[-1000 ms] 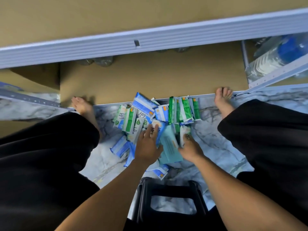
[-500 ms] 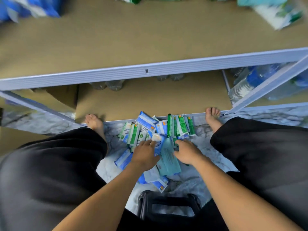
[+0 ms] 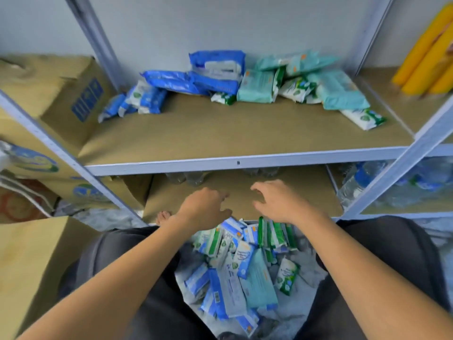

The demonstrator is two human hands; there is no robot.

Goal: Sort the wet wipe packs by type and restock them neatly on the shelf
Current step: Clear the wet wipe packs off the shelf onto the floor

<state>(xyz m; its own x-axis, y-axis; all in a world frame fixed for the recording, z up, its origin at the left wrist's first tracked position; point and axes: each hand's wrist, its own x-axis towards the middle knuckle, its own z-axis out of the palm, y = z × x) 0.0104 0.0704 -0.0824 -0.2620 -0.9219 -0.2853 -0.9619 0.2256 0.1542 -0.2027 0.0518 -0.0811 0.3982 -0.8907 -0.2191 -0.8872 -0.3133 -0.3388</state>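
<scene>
A loose pile of wet wipe packs (image 3: pixel 241 268), blue, teal and green-and-white, lies on the marble floor between my knees. My left hand (image 3: pixel 204 208) and my right hand (image 3: pixel 275 202) hover empty above the far end of the pile, fingers loosely spread, in front of the lower shelf. On the brown shelf board (image 3: pixel 220 136) above, blue packs (image 3: pixel 196 79) lie heaped at the back left. Teal packs (image 3: pixel 306 82) are heaped at the back right, with some green-and-white ones (image 3: pixel 365 117) mixed among them.
Cardboard boxes (image 3: pixel 61 94) stand left of the shelf frame, another carton (image 3: pixel 29 261) by my left knee. Water bottles (image 3: pixel 392 182) fill the lower right shelf. Yellow rolls (image 3: pixel 431 57) stand at the upper right. A slanted metal upright (image 3: pixel 402 165) crosses at the right.
Both hands have lifted off the floor pile and hold nothing. The view has tilted up, bringing the shelf with its heaped packs into sight.
</scene>
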